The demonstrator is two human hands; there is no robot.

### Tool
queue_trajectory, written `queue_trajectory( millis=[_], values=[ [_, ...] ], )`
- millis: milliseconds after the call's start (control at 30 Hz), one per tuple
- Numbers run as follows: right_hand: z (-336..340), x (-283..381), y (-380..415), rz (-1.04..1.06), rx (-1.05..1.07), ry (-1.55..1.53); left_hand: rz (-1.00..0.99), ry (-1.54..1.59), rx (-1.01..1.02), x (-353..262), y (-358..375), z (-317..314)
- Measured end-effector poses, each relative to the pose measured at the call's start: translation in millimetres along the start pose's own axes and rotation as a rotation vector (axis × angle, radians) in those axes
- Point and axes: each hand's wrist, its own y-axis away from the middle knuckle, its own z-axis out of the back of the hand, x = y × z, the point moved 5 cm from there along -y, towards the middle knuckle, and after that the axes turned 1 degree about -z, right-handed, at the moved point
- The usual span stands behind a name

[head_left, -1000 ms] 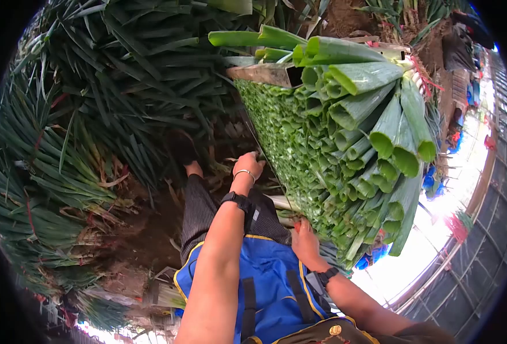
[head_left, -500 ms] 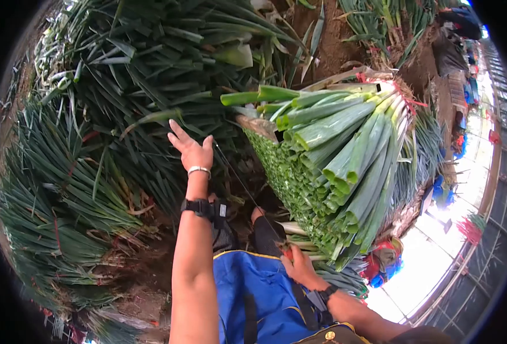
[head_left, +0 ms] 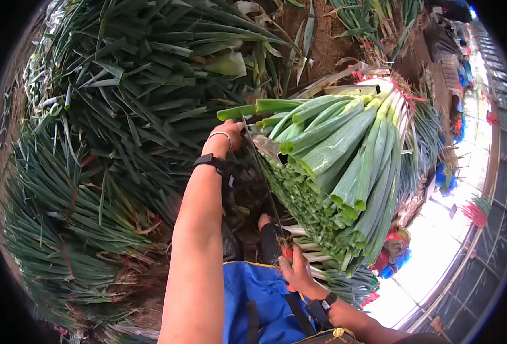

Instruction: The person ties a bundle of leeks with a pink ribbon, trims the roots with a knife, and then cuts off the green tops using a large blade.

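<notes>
A pile of large green onions lies across a low stand, roots to the upper right and cut, hollow leaf ends toward me. My left hand closes around the long leaves sticking out at the pile's left end; its fingertips are partly hidden. Down by my lap, my right hand is wrapped around the orange-red handle of a long, thin knife. Its blade points up and left, the tip close beside my left hand. Chopped green leaf bits cover the near side of the stand.
Big heaps of green onions fill the left side, with tied bundles below. More bundles lie on brown soil at the top. A blue apron covers my lap. Red and blue bags stand at right.
My left hand has moved right and from spread fingers to a grip on the leaf ends. The blade's tip has swung up beside it. My view has shifted slightly.
</notes>
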Motion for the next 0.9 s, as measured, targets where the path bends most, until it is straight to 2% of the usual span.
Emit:
queue_trajectory(
  millis=[100, 167, 233, 267, 300, 367, 500, 567, 633, 700, 733, 767, 833, 867, 900],
  values=[
    [-2.9, 5.2, 2.5, 0.018, -0.015, 0.03, -0.017, 0.175, -0.061, 12.5, 1.7, 7.2],
    [-2.9, 6.3, 6.2, 0.008, -0.027, 0.058, 0.039, 0.198, -0.068, 14.7, 14.8, 6.2],
    [-1.0, 13.4, 6.3, 0.004, -0.025, 0.089, 0.056, 0.234, -0.206, 13.8, 31.2, 13.7],
    [-0.1, 16.4, 6.9, -0.032, -0.013, 0.084, -0.045, 0.252, -0.297, 14.2, 35.9, 14.9],
    [1.0, 19.8, 8.4, -0.07, -0.002, 0.08, -0.046, 0.254, -0.293, 8.1, 43.5, 21.2],
    [1.3, 28.3, 10.7, -0.091, 0.019, 0.081, 0.144, 0.239, -0.109, -0.3, 58.0, 32.7],
    [-1.8, 33.0, 3.8, -0.174, 0.025, 0.115, 0.174, 0.179, -0.178, -5.3, 63.7, 28.5],
    [-5.8, 35.3, -20.4, -0.142, 0.045, 0.12, 0.133, 0.164, -0.205, -8.9, 70.0, 29.5],
    [-6.3, 36.7, -25.7, -0.113, 0.062, 0.12, 0.083, 0.284, -0.206, -9.5, 85.4, 33.2],
    [-8.4, 38.0, -29.3, -0.093, 0.1, 0.068, 0.181, 0.323, -0.485, 5.3, 104.0, 48.0],
    [-8.4, 30.8, -18.6, -0.195, 0.154, 0.144, 0.133, 0.39, -0.681, 11.8, 110.4, 57.7],
    [-6.5, 27.2, -7.4, -0.194, 0.162, 0.143, 0.084, 0.458, -0.875, 11.5, 120.2, 76.6],
    [1.2, 30.3, 12.4, 0.031, 0.073, 0.123, 0.085, 0.48, -0.913, 3.1, 121.6, 108.3],
    [1.4, 31.1, 18.4, 0.103, 0.01, -0.016, 0.054, 0.45, -0.939, 1.9, 115.6, 115.7],
    [3.4, 26.2, 20.1, 0.109, 0.009, -0.013, 0.026, 0.419, -0.964, 1.3, 109.4, 122.9]
  ],
)
